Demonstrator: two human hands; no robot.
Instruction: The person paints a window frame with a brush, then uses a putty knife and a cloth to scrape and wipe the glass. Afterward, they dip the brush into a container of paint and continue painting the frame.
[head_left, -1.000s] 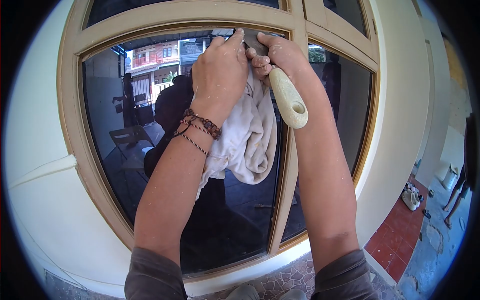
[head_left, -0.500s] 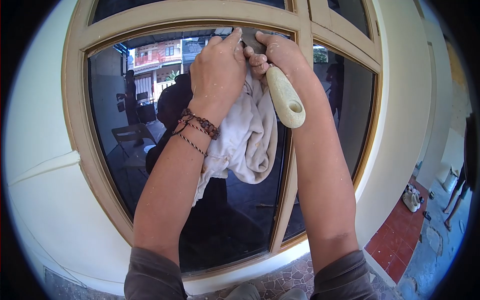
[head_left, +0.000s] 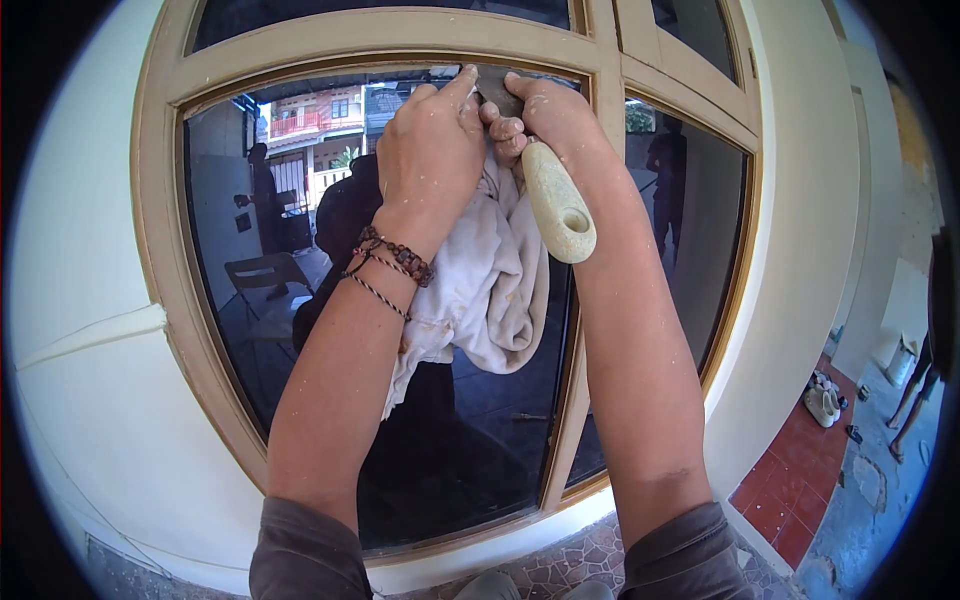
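My right hand [head_left: 552, 112] grips a putty knife with a pale green handle [head_left: 556, 200], which hangs down over my forearm. Its grey metal blade [head_left: 497, 90] lies near the top edge of the glass pane [head_left: 440, 470], just below the wooden frame. My left hand [head_left: 432, 150] is closed beside it, with a fingertip by the blade's left side. Beneath that hand, a crumpled off-white cloth [head_left: 490, 290] hangs in front of the glass, and my fingers seem closed on it, though the grip is partly hidden. Pale specks dot both hands and forearms.
A beige wooden frame [head_left: 350, 67] surrounds the dark panes, which reflect a house and a folding chair. White wall [head_left: 80, 420] stands at left. On the right, shoes [head_left: 822, 405] sit on red tiles [head_left: 785, 490], near another person's legs [head_left: 910, 400].
Both hands, with the putty knife and cloth, have shifted slightly left along the top of the pane. More of the blade shows between my hands.
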